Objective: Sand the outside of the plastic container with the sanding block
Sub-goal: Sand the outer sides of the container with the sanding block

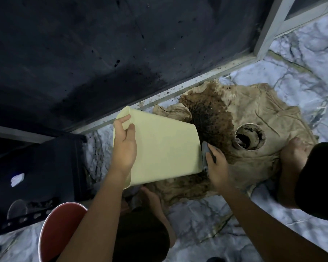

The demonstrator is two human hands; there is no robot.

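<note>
Container (pixel 165 148) lies on cloth (pixel 257 118), tin (pixel 250 137) right.

The pale yellow plastic container (pixel 159 144) lies tilted across the left part of the stained cloth (pixel 253 114), blocking passage there. Just beyond its base a round tin (pixel 250 138) stands on the cloth near the cloth's right edge; only a narrow gap separates the two. Bare feet press the cloth's near and right edges. A dark wall (pixel 102 44) closes the far side, a black rack (pixel 36 167) the left. Marble floor (pixel 206 224) lies open at the cloth's near edge.
</note>
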